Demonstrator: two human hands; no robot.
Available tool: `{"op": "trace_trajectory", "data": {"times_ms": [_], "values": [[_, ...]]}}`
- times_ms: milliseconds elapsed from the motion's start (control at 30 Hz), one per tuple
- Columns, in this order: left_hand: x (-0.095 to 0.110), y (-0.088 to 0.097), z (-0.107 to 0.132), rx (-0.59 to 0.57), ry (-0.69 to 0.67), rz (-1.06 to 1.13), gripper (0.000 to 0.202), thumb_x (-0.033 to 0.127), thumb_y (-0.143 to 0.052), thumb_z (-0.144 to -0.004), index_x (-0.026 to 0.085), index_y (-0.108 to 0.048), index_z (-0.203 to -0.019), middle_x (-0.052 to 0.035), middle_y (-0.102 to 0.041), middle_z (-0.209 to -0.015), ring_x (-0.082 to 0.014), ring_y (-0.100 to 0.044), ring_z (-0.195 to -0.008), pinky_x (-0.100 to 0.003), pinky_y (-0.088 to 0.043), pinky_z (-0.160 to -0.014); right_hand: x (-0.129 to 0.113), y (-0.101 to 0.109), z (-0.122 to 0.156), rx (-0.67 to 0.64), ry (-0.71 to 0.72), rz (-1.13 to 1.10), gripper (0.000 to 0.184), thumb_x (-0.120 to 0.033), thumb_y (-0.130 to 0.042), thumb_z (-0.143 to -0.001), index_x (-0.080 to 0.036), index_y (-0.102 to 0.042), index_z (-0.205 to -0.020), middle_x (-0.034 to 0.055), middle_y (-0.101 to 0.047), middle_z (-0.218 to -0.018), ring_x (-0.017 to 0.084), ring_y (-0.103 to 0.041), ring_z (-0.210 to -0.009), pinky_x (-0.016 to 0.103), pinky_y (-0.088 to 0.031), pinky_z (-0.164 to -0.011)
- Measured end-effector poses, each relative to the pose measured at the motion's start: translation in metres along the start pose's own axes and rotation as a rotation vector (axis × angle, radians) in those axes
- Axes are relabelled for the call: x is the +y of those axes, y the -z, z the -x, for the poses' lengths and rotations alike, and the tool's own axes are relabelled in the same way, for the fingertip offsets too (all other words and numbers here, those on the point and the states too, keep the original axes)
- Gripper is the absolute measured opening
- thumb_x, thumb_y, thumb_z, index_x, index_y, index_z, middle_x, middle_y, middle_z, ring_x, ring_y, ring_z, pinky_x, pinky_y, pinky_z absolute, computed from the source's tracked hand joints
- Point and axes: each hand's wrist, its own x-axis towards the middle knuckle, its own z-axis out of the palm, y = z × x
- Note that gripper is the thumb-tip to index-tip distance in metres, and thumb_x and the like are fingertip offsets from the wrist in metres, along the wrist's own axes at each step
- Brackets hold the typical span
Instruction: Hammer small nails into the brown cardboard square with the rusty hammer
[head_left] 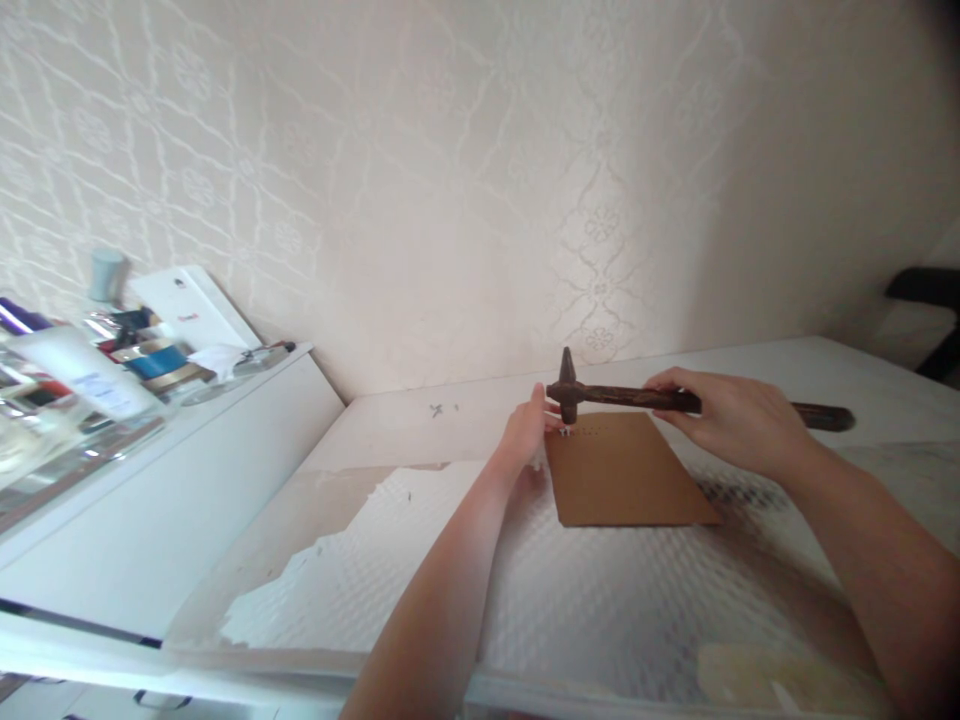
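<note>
My right hand (739, 415) is wrapped around the dark wooden handle of a hammer (630, 397). Its metal head hangs over the upper left corner of a brown cardboard sheet (630, 475), just above the surface. At that same corner my left hand (527, 430) grips the sheet's edge, one finger pointing up and the others partly behind the hammer head. A short row of dark specks runs along the sheet's far edge. Small pale bits (566, 432) show beneath the hammer head, too small to name.
The sheet lies on a white table with a torn, textured white covering (360, 550). Small dark bits (437, 410) lie near the wall. On the left, a white cabinet (187, 480) carries a white tube (86, 375), a white box (195, 310) and other items. A dark chair part (926, 290) shows at right.
</note>
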Motion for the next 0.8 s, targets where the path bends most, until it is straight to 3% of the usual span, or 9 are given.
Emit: {"op": "trace_trajectory", "data": {"times_ms": [367,800], "values": [[-0.0029,-0.0008,-0.0037,0.023,0.023,0.005,0.061,0.055,-0.018,-0.089,0.012,-0.059,-0.073,-0.0136,-0.067,-0.073,-0.0216,-0.063,-0.074,-0.035,-0.046,-0.078,0.0022,-0.0033,-0.0012,-0.017,-0.004,-0.016,0.025,-0.033,-0.051,-0.078,-0.032,-0.062,-0.1,-0.0006,-0.069,-0.082,0.022,-0.062,-0.069,0.028,-0.034,-0.054],[-0.0017,-0.0002,-0.0021,0.012,0.013,0.007,0.063,0.056,-0.018,-0.089,0.012,-0.061,-0.078,-0.013,-0.068,-0.074,-0.0218,-0.063,-0.076,-0.035,-0.045,-0.08,0.0,-0.0023,-0.0008,-0.024,-0.022,-0.009,0.025,-0.033,-0.051,-0.079,-0.032,-0.062,-0.101,-0.0003,-0.069,-0.082,0.022,-0.062,-0.07,0.028,-0.034,-0.054]]}}
